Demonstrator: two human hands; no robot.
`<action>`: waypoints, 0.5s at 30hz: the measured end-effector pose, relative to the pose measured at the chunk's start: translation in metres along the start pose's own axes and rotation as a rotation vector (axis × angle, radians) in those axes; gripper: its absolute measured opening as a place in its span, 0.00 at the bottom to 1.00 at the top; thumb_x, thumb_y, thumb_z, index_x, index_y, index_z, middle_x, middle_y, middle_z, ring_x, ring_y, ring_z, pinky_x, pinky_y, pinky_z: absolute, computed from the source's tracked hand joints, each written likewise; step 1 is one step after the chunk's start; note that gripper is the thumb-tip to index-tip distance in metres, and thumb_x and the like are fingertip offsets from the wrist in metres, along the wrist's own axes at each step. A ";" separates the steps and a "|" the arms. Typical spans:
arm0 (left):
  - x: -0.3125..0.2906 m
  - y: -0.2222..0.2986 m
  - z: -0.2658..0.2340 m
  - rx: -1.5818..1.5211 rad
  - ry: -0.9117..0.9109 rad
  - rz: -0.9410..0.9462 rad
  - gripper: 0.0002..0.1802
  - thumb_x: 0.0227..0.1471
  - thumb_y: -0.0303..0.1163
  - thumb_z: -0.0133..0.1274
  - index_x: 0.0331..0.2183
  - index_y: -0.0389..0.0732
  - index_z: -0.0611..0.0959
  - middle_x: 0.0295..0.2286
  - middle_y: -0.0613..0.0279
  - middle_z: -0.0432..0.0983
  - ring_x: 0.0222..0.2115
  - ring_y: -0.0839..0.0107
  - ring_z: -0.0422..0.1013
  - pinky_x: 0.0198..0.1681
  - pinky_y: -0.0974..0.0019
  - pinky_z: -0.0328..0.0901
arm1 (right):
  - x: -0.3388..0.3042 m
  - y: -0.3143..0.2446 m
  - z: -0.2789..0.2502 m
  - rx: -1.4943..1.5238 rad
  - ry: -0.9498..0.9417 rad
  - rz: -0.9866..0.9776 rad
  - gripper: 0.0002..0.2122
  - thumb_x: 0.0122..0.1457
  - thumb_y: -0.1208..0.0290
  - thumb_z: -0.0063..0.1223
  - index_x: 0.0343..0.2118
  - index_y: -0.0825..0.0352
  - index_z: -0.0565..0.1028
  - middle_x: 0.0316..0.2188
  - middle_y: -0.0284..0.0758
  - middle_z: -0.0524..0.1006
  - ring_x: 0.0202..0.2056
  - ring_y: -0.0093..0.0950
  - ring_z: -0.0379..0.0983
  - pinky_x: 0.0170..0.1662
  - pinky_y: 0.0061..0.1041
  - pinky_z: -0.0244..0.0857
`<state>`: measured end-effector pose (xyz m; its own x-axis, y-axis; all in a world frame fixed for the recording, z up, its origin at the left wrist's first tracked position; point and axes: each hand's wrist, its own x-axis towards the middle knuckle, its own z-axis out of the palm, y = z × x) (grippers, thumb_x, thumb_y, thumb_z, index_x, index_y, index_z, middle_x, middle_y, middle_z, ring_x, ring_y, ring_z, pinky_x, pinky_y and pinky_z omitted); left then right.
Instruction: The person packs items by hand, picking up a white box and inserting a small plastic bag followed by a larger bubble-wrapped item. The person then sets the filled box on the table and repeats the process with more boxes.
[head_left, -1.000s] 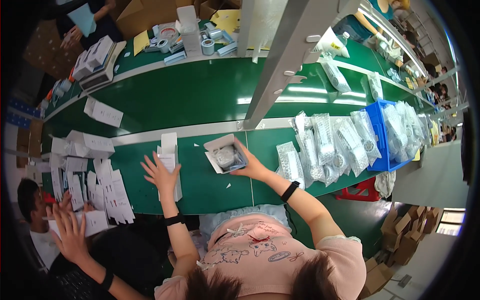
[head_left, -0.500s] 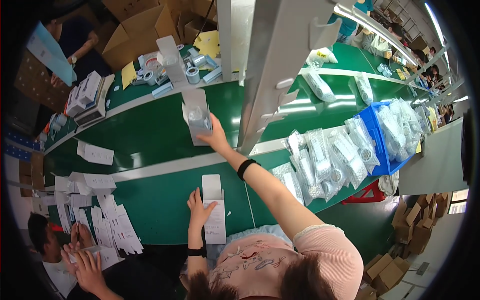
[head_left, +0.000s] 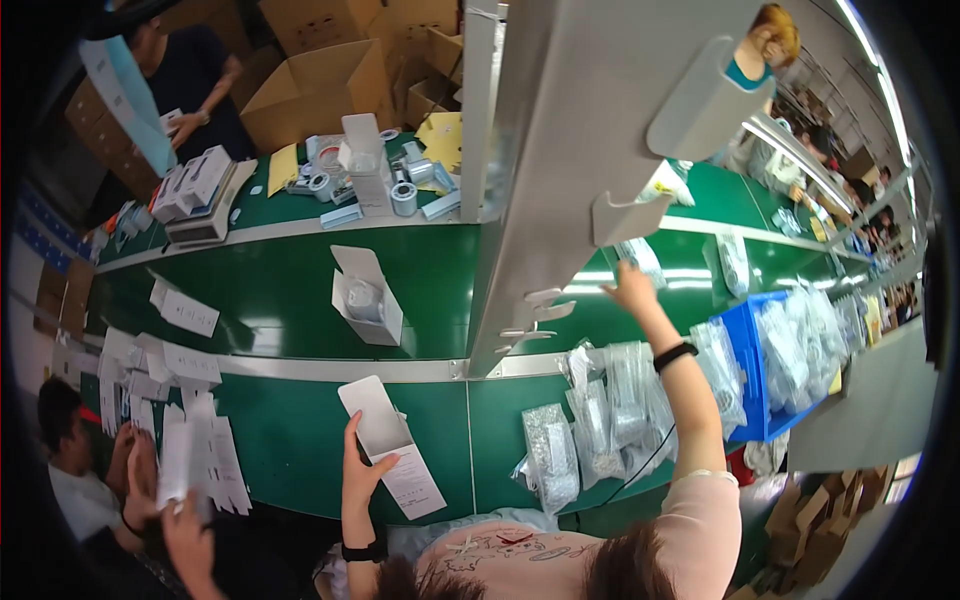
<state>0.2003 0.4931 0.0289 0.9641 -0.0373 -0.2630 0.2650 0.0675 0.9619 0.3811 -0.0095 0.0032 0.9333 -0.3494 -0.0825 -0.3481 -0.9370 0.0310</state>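
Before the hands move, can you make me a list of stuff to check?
1. Left hand on the white box: ok, thumb on its front.
2. White box's flap open: ok.
3. Right hand has a firm grip on the wrapped packet: cannot tell; it's right there, though.
4. Far box closed: not ok; it's open, with a wrapped thing inside.
5. Blue bin has packets in it: ok.
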 end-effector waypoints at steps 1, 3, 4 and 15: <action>0.000 0.004 0.001 -0.031 0.039 0.017 0.44 0.31 0.24 0.61 0.52 0.43 0.58 0.46 0.58 0.59 0.47 0.65 0.58 0.50 0.65 0.55 | 0.019 -0.001 0.004 -0.023 0.068 0.133 0.30 0.43 0.53 0.56 0.49 0.58 0.62 0.46 0.47 0.64 0.45 0.45 0.63 0.40 0.45 0.63; 0.005 0.001 0.004 0.118 0.069 0.112 0.45 0.29 0.25 0.62 0.51 0.43 0.59 0.46 0.58 0.59 0.47 0.65 0.58 0.50 0.65 0.55 | 0.056 0.017 0.025 0.044 0.171 0.365 0.30 0.43 0.53 0.57 0.49 0.56 0.60 0.53 0.44 0.56 0.53 0.44 0.53 0.45 0.52 0.56; 0.012 -0.001 0.007 0.264 0.053 0.200 0.46 0.28 0.26 0.64 0.51 0.43 0.60 0.46 0.59 0.58 0.47 0.66 0.58 0.50 0.65 0.55 | 0.076 0.035 0.042 0.132 0.205 0.462 0.30 0.42 0.53 0.58 0.49 0.55 0.61 0.53 0.42 0.54 0.55 0.45 0.48 0.48 0.55 0.52; 0.019 0.014 0.043 0.500 -0.053 0.272 0.45 0.24 0.32 0.67 0.47 0.42 0.64 0.47 0.54 0.56 0.48 0.61 0.58 0.48 0.62 0.57 | 0.056 -0.019 0.031 -0.078 -0.173 0.032 0.40 0.31 0.55 0.66 0.49 0.62 0.60 0.49 0.43 0.59 0.50 0.40 0.57 0.48 0.49 0.55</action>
<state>0.2214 0.4508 0.0403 0.9908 -0.1352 -0.0093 -0.0457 -0.3979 0.9163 0.4375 -0.0111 -0.0331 0.8904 -0.3801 -0.2505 -0.3631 -0.9249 0.1126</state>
